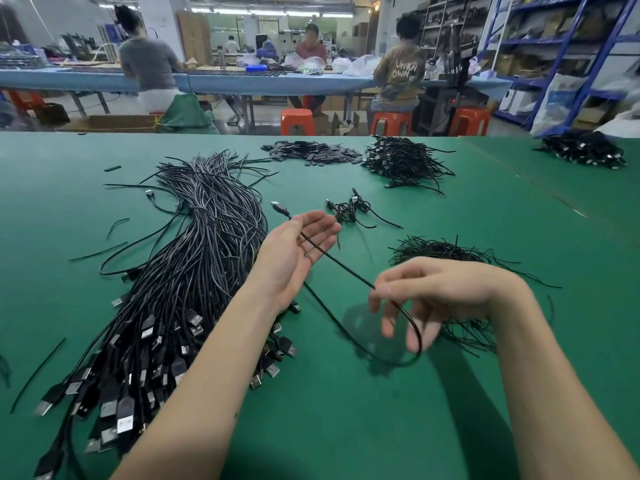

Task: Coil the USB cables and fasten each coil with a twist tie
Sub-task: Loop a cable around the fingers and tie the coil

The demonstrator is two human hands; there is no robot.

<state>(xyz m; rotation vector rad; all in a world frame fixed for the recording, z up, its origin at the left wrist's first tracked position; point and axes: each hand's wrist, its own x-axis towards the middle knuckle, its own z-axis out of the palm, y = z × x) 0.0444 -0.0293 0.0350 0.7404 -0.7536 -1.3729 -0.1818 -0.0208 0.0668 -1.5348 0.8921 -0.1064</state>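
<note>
Green bench [346, 427] takes up most of the shot. Past its far edge there's a long blue table [86, 79] with a few people sitting at it, backs mostly turned. Orange plastic stools [297, 121] sit on the floor near them, plus a green sack [187, 114]. Blue metal shelving [561, 46] packed with boxes runs along the right side.
</note>
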